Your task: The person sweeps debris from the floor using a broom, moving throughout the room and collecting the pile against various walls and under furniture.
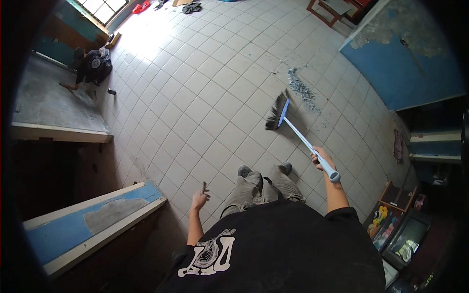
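Observation:
My right hand (pixel 322 158) is wrapped round the pale blue handle of a broom (pixel 301 136), close to the handle's rounded top end. The broom slants away to the far left, and its dark bristles (pixel 276 111) are at the tiled floor. Just beyond and to the right of the broom head lies a heap of blue-grey debris (pixel 300 90), with finer bits scattered round it. On the other side of my body, my left hand (pixel 200 199) hangs above the floor with its fingers apart, and I see nothing held in it.
Another person (pixel 95 66) crouches at the far left with a hand on a grey surface (pixel 53 93). A low blue wall (pixel 117 215) stands at my left, and a peeling blue wall (pixel 410 63) at the far right. A television (pixel 405 239) stands near right.

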Demonstrator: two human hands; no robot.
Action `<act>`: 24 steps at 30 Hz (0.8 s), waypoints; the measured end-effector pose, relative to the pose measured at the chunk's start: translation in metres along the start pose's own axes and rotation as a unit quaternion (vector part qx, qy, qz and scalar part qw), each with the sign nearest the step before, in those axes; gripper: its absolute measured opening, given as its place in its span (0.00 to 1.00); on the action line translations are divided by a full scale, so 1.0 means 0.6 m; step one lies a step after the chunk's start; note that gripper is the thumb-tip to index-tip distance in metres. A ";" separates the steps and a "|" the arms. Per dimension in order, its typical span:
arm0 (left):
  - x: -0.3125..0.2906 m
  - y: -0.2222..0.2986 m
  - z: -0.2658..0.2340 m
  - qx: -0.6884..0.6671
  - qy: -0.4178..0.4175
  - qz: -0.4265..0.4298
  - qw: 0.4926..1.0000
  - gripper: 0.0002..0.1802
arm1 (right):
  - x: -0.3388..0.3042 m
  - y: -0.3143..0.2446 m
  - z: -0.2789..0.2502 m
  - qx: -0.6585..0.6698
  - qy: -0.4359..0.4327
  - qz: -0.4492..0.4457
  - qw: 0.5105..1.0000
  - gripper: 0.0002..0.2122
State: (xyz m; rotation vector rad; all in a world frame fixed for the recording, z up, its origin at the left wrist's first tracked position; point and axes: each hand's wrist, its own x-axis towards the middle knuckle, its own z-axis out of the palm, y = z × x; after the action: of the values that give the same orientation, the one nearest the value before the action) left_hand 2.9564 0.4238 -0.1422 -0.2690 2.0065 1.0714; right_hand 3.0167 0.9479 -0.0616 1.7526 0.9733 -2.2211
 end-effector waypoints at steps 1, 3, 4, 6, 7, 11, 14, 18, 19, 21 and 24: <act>0.009 0.012 -0.005 0.003 -0.008 0.002 1.000 0.21 | -0.008 0.000 -0.006 -0.023 0.024 -0.019 0.999 0.10; 0.014 0.030 -0.013 -0.034 0.030 0.048 0.998 0.21 | -0.035 -0.004 -0.031 0.005 0.029 -0.015 0.999 0.10; 0.012 0.030 -0.014 -0.032 0.024 0.048 0.998 0.21 | -0.054 -0.005 -0.047 0.064 -0.003 -0.021 0.998 0.11; 0.005 0.030 -0.017 -0.010 0.035 0.035 0.999 0.21 | -0.104 -0.006 -0.089 0.159 -0.043 -0.019 0.986 0.13; 0.004 0.022 -0.016 -0.010 0.033 0.036 0.999 0.21 | -0.135 -0.004 -0.104 0.160 -0.041 -0.020 0.986 0.13; -0.008 -0.013 0.012 0.051 -0.003 -0.033 0.998 0.20 | -0.250 0.005 -0.141 0.188 0.006 -0.038 0.981 0.12; -0.017 -0.013 0.042 0.062 -0.043 -0.068 0.995 0.19 | -0.297 0.015 -0.146 0.172 0.065 -0.016 0.983 0.10; 0.000 -0.015 0.066 0.064 -0.072 -0.043 0.994 0.19 | -0.305 0.052 -0.160 0.104 0.133 0.026 0.985 0.09; 0.004 -0.007 0.068 0.063 -0.073 -0.044 0.994 0.19 | -0.297 0.065 -0.166 0.097 0.146 0.049 0.983 0.08; 0.011 0.008 0.068 0.036 -0.058 -0.023 0.997 0.20 | -0.262 0.096 -0.184 0.114 0.144 0.087 0.979 0.08; 0.014 0.005 0.055 -0.002 -0.032 -0.010 0.999 0.20 | -0.230 0.129 -0.182 0.124 0.094 0.065 0.986 0.05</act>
State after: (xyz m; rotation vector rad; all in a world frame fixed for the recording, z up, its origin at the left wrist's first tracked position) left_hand 2.9683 0.4525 -0.1566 -0.2545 1.9401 1.0590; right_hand 3.1863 0.9126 0.0225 2.0985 0.6119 -2.2032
